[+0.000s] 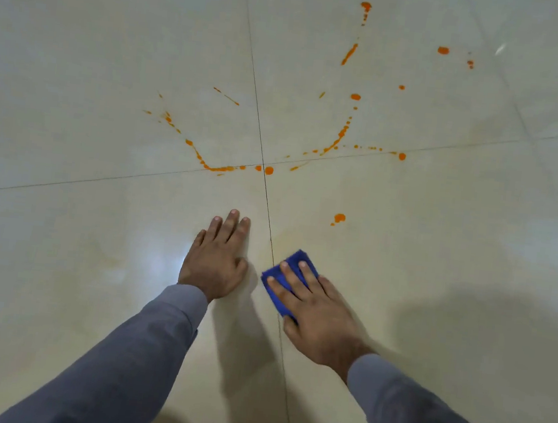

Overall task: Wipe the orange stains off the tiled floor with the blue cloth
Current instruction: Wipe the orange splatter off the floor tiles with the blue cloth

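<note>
Orange stains (pixel 268 170) across glossy tiled floor (pixel 115 56)

R hand (pixel 316 304) presses blue cloth (pixel 294 268) flat on tiled floor (pixel 439 245); L hand (pixel 217 260) flat beside; orange stains (pixel 268 170) beyond.

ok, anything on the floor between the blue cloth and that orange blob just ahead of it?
Head view: only bare tile between the blue cloth under the right hand and the nearest orange blob, apart from a faint yellowish smear.

Glossy cream tiled floor (pixel 116 39), crossed by dark grout lines (pixel 266 189), is bearing scattered orange stains (pixel 268 170); a folded blue cloth (pixel 290 274) and two flat hands are resting on it.
</note>
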